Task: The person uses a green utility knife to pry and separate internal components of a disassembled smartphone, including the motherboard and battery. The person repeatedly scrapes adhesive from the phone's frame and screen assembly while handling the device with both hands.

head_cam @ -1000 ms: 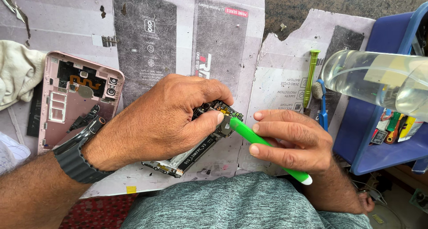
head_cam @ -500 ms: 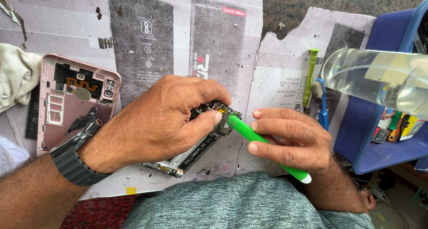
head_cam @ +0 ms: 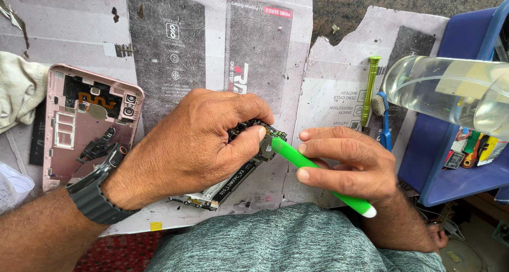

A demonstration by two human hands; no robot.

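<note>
Two hands meet over flattened cardboard [head_cam: 339,55]: the left hand [head_cam: 196,145] curls tightly around a dark circuit board [head_cam: 233,179], thumb pressing its upper end, while the right hand [head_cam: 350,163] pinches a green pry tool [head_cam: 313,171] against it. A clear bottle [head_cam: 445,92] of liquid lies over a blue tray [head_cam: 456,182].

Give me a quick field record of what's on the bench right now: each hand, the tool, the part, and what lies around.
left hand: grips a dark phone circuit board, thumb near its upper end
right hand: holds a bright green plastic pry stick
tool tip: at the board's upper end
left of hands: pink phone back housing, opened, lying flat
right of hands: green metal screwdriver, blue toothbrush, clear plastic bottle
surface: flattened grey cardboard
</note>
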